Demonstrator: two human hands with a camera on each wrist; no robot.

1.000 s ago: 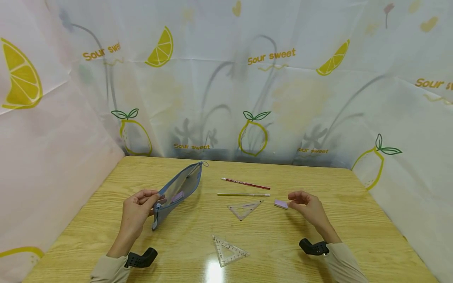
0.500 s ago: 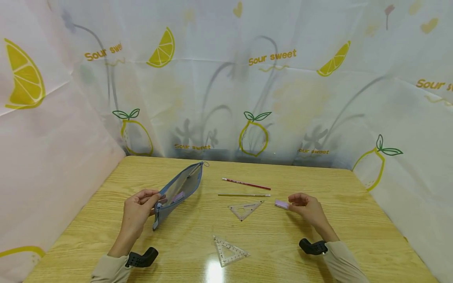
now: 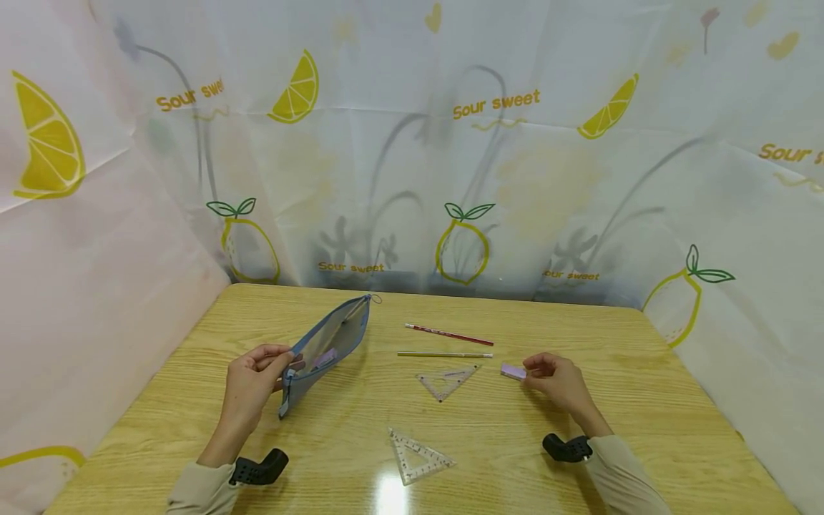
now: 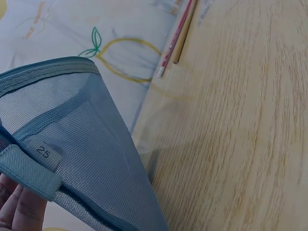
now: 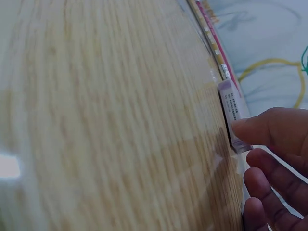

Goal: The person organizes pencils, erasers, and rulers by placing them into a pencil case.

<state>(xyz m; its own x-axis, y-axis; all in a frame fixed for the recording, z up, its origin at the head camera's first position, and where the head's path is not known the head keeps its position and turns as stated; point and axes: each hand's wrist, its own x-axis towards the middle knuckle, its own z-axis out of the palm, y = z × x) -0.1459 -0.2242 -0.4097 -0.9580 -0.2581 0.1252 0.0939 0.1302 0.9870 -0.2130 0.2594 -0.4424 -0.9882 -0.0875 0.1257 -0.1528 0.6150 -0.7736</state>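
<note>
A blue-grey mesh zip pencil pouch [image 3: 325,350] stands tilted at the left with its mouth open. My left hand [image 3: 247,379] grips its near end by the rim. Inside the pouch shows a purple eraser [image 3: 325,358]. Another purple eraser [image 3: 513,371] lies on the table at the right. My right hand [image 3: 558,380] is at the right end of that eraser, fingers loosely bent. In the right wrist view the thumb overlaps the printed side of the eraser [image 5: 230,113], while the index fingertip sits just beyond its end.
A red pencil [image 3: 448,334] and a yellowish pencil [image 3: 444,355] lie at the table's middle. Nearer are two clear set squares, one upper [image 3: 440,390] and one lower [image 3: 405,473]. A lemon-print curtain [image 3: 386,179] borders the wooden table [image 3: 502,458].
The right hand has edged slightly left, its fingertips now closer about the eraser's end. The left hand and the pouch stay where they were.
</note>
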